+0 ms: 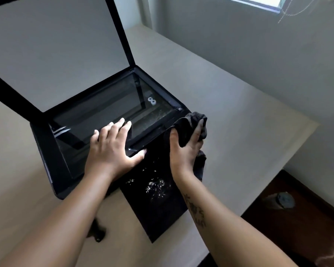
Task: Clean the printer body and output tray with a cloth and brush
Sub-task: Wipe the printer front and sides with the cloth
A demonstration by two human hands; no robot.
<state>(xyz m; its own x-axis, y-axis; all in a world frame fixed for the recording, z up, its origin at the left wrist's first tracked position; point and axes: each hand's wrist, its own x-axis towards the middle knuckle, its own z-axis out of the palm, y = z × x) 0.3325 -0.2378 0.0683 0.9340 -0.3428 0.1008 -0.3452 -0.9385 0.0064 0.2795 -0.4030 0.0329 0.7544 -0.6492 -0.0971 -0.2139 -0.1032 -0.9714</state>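
Note:
A black printer [46, 151] stands on a pale desk with its scanner lid [52, 49] raised. My left hand [114, 145] lies flat on the scanner glass [112, 110] near the front edge, thumb over the rim. My right hand [185, 149] grips a dark cloth [193, 124] against the printer's front right corner. The black output tray [158, 205] juts toward me below the hands and carries white dust specks. No brush can be made out.
The pale desk [229, 116] runs right to an edge, with dark wooden floor [297, 218] beyond. A grey wall and a window sit at the back right. A small dark object [97, 232] lies on the desk under my left forearm.

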